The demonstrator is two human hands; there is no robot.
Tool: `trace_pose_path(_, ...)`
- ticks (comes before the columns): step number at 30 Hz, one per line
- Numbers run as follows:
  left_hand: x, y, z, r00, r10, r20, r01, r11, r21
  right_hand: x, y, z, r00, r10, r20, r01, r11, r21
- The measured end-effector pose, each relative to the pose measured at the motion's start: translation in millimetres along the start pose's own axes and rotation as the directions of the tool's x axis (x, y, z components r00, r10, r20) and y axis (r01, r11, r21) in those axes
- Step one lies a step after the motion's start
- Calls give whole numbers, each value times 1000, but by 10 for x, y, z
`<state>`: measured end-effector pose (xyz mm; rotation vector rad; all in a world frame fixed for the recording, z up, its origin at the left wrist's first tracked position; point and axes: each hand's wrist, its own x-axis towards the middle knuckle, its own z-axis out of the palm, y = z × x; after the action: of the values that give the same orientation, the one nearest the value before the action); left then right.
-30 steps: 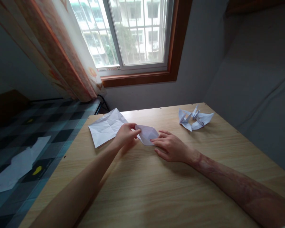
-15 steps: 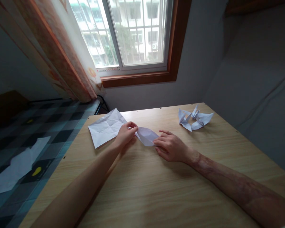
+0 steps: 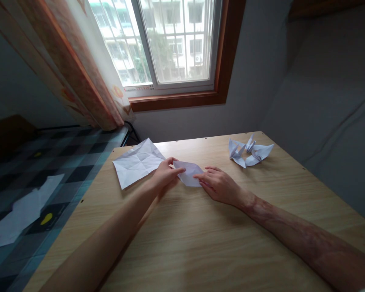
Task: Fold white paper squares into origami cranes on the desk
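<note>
A small folded sheet of white paper (image 3: 189, 173) is between my two hands over the middle of the table. My left hand (image 3: 167, 172) pinches its left end, with the thumb lying on top and the fingers behind. At the right end, my right hand (image 3: 217, 183) grips the near corner, its index finger resting on the paper's face. Just left of my left hand lies a flat, creased square of white paper (image 3: 138, 162), its right corner close behind that hand. The undersides of the fingers are hidden.
Several folded white paper cranes (image 3: 251, 153) stand together on the table's far right. The wooden table (image 3: 182, 239) meets the wall below a window (image 3: 179, 44). To the left is a bed with a checked cover (image 3: 69, 174), where cut white paper pieces (image 3: 24, 213) lie.
My left thumb has slid onto the paper's upper face, and the left hand has shifted slightly right. The right index finger now reaches further over the sheet, which looks flatter and turned more toward me.
</note>
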<state>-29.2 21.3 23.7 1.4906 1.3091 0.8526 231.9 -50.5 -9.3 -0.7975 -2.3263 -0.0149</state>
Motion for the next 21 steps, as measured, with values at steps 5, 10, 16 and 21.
trace_pose_path(5,-27,-25,104,1000,-6,-16,3,984,-176,-5,4,0,1000,15,-1,-15,1000,13)
trace_pose_path(10,5,-56,83,999,-7,-47,-1,987,-158,0,-1,-7,1000,20,6,-21,999,34)
trace_pose_path(16,75,-83,-6,990,27,-141,-43,993,-109,7,-3,-18,1000,6,27,-7,1000,29)
trace_pose_path(21,77,-119,-35,983,62,-175,-60,998,14,-12,4,2,999,18,45,-21,998,62)
